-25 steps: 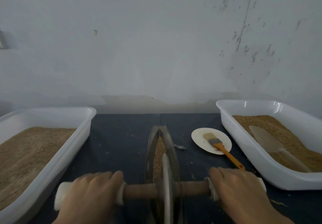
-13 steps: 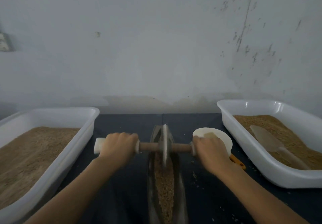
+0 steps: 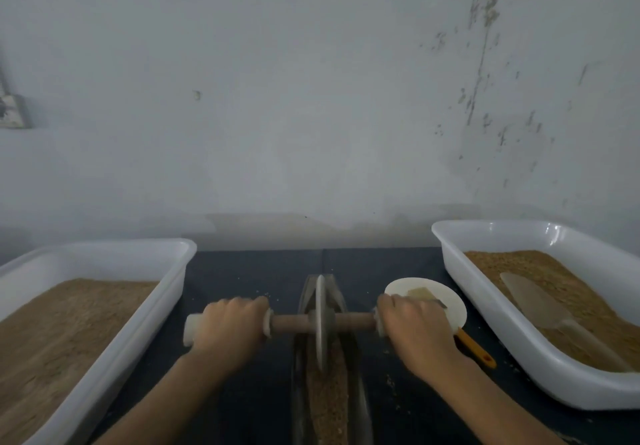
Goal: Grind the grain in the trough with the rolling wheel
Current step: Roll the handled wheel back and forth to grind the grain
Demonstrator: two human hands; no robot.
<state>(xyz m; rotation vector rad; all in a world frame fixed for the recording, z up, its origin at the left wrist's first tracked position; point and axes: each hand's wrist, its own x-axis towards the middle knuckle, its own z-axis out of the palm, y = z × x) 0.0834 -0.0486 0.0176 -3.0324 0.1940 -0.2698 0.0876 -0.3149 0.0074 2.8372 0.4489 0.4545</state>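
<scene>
Left hand (image 3: 227, 328) curled around the white left end of the axle (image 3: 289, 324); right hand (image 3: 414, 327) curled around the right end, both grips clamped, knuckles up. Axle is a brown wooden rod, level, running through the hub of 1 rolling wheel (image 3: 320, 321), a thin pale disc standing upright on edge in the trough (image 3: 304, 309). Trough is 1 narrow, boat-shaped metal channel running away from the person down the middle of the dark worktop (image 3: 242, 271); wheel sits toward its far end. Grain (image 3: 325, 396) fills the near part of the trough as a tan strip. Versus 0.5 s ago: wheel and both hands remain at the far end of the trough, little shift; 1.0 s ago the wheel was at the near end, close to the person, with grain exposed at the far end instead. Count: 2 white tubs, left tub (image 3: 166, 292) and right tub (image 3: 485, 302), both holding tan grain; 1 pale scoop (image 3: 533, 302) lying in the right tub; 1 white plate (image 3: 446, 301) just beyond the right hand; 1 brush with orange handle (image 3: 474, 347), head partly hidden by the hand. Loose grains scattered on worktop near the trough.
</scene>
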